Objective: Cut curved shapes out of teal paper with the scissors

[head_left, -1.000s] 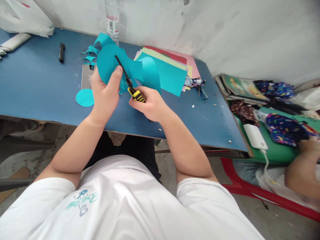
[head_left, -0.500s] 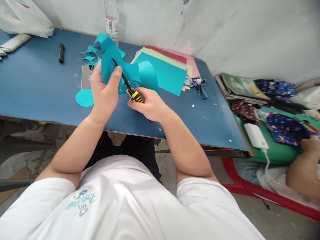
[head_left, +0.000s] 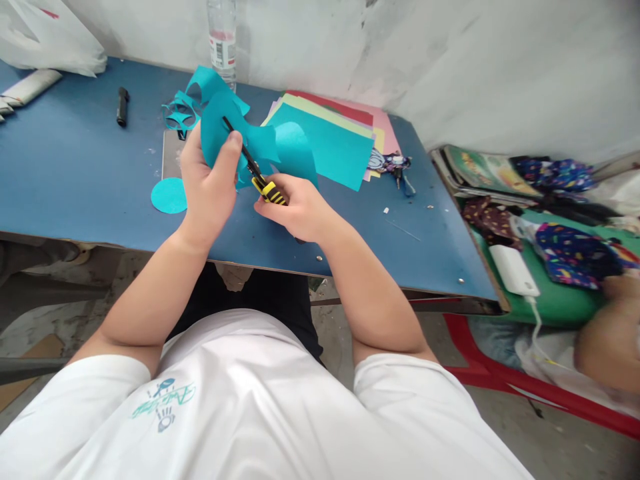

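Observation:
My left hand [head_left: 213, 177] is closed on a curved teal paper sheet [head_left: 295, 143], thumb on its near side. In my right hand [head_left: 295, 207] is a black-and-yellow cutting tool [head_left: 271, 192], whose dark, narrow front part lies across the paper up by my left thumb. Curved edges are cut into the sheet. A teal paper disc [head_left: 169, 195] lies on the blue table [head_left: 80, 173] left of my left hand. Teal scraps [head_left: 183, 112] with round cut-outs sit behind it.
Coloured paper sheets [head_left: 345, 150] are stacked at the back, beside keys [head_left: 399, 172]. A bottle [head_left: 223, 47] stands by the wall; a black marker [head_left: 123, 107] lies left. At the right are a white power bank [head_left: 514, 270], patterned cloth [head_left: 575, 253] and another person's arm [head_left: 613, 333].
Both hands, the tool and the paper look nearly unchanged. At the right edge, the other person's arm has shifted slightly.

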`<state>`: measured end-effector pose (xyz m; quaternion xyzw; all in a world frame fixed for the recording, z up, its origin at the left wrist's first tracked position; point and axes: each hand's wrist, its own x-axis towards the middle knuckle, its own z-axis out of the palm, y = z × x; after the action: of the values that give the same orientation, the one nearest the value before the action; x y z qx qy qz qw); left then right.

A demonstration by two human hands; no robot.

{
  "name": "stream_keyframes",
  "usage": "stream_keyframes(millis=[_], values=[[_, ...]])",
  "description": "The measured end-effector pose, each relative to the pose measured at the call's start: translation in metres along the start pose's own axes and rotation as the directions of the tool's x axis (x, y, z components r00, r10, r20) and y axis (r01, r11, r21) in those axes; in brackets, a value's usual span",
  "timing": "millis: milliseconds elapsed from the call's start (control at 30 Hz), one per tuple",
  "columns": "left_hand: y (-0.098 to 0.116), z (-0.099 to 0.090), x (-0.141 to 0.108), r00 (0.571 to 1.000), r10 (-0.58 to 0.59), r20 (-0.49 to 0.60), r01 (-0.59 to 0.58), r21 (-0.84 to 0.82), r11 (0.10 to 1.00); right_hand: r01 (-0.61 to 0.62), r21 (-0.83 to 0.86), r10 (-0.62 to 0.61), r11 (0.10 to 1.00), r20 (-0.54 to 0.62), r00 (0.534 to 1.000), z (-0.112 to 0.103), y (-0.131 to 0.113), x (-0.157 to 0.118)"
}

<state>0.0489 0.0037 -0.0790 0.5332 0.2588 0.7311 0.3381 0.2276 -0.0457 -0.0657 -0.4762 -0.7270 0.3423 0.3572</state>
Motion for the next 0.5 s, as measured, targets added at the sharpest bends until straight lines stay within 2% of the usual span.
stream_keyframes(millis=[167, 500], values=[[-0.005, -0.0013, 0.0003, 1.0, 0.002, 0.014, -0.001, -0.046, 0.999, 0.006, -0.006, -0.006, 1.0, -0.002, 1.0, -0.0003, -0.0016, -0.0004], [-0.0041, -0.0005, 0.0005, 1.0, 0.026, -0.001, -0.026, -0.001, 1.0, 0.014, 0.006, -0.014, 1.0, 0.007, 1.0, -0.0002, -0.0014, -0.0005]])
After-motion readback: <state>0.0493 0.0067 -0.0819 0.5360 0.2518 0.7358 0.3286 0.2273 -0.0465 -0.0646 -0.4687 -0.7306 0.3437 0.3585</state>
